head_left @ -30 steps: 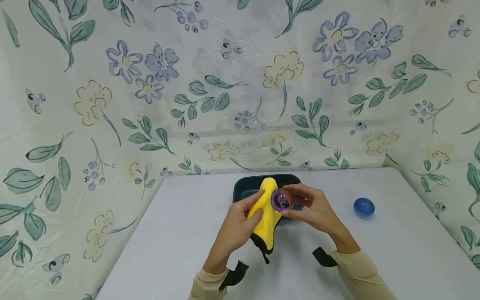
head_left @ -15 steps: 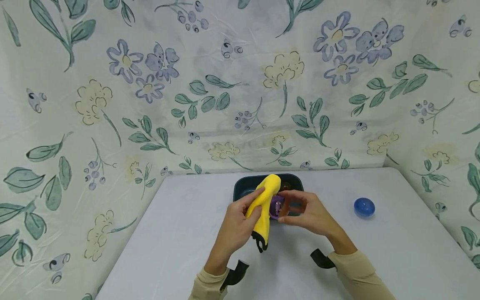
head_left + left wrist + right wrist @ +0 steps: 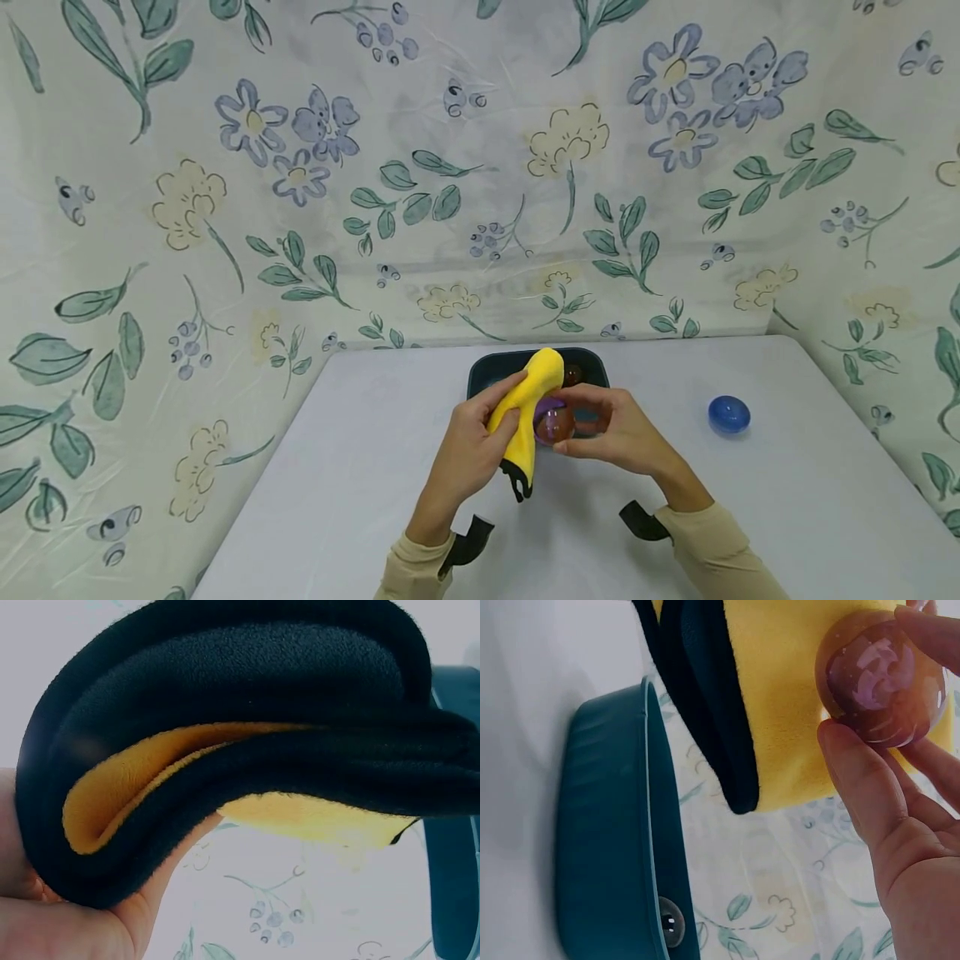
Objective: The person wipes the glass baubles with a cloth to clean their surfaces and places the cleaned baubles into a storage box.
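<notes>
- The left hand [image 3: 468, 454] is up off the table, its fingers curled tight in a grip.
- The right hand [image 3: 622, 433] is just beside it, thumb and fingers [image 3: 855, 776] pinching.
- Both arms in tan sleeves reach forward, with black wrist straps.

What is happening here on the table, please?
A person is holding a folded yellow cloth in the left hand against a small translucent purple ball, which the right hand pinches between thumb and fingers. Both hands are raised over a dark teal tray with another small ball at its rim. A blue egg-shaped thing lies apart on the white table.
</notes>
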A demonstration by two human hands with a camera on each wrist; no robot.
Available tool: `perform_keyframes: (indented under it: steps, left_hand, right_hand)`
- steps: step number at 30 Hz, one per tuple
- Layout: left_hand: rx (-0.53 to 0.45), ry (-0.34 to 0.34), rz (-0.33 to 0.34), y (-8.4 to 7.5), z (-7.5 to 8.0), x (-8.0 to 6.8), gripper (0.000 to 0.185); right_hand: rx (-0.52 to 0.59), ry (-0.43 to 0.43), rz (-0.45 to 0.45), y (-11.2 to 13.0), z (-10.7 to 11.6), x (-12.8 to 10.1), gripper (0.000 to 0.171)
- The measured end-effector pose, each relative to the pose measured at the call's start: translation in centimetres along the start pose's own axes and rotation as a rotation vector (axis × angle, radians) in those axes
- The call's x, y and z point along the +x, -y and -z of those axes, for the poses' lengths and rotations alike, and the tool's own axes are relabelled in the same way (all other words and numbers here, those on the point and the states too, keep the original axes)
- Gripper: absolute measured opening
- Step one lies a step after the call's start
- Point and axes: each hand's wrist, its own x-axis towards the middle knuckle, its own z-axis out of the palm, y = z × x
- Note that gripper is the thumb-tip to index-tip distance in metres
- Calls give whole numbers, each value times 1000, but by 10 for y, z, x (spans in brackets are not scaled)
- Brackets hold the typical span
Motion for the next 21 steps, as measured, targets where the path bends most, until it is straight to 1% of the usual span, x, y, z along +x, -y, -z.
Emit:
perform_keyframes:
  steps: [6,12,21]
  left_hand:
    - [25,26,-3,-1,2,0,44]
    - [31,40,-13,2,3,0,44]
    - [68,57,-2,2,3,0,45]
  right_hand:
    - [16,6,7,2,-1,-1,57]
    - [52,17,50,1,-2,0,57]
    - [49,-21,108,1,-4,0,55]
